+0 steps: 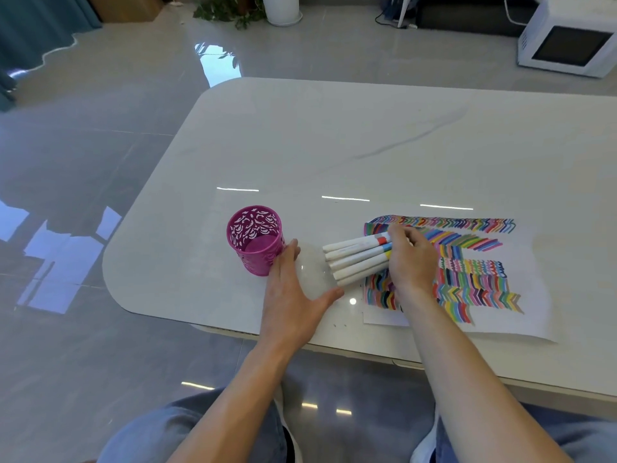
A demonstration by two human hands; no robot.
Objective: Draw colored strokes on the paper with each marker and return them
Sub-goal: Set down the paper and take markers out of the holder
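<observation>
- right grip (409, 259) was curled down over the cap ends of a bunch of markers (357, 260), abt five white barrels fanned side by side. Looked clamped on them, tho I couldn't tell if the bunch was lifted or lying on the desk (334, 145)
- the markers sat at the left edge of the paper (534, 295), btw it and the pink cup (262, 262)
- long axis ran roughly left-right w/ a slight tilt. Plain butt ends pointed left toward the cup, coloured caps were on the right under the fingers
- the cup stood upright, near the butt ends but not touching them. Looked empty inside afaict
- left grip (293, 289) lay flat on the desk, fingers straight and spread, holding nothing. Fingertips were at the cup's side, touching or just beside, couldn't say which. Thumb stuck out toward the marker butts
- the paper was packed w/ rows of coloured strokes, so imo the drawing was basically done and the return was what's left
- key bit imo: the cup lay left of the right grip, pretty much along the barrels' line, but its mouth faced up. So the bunch would need tipping upright, butts down. Left grip was nearer the cup, so it's the one to steady it
- risk: fanned barrels could snag the rim or knock the cup over
</observation>
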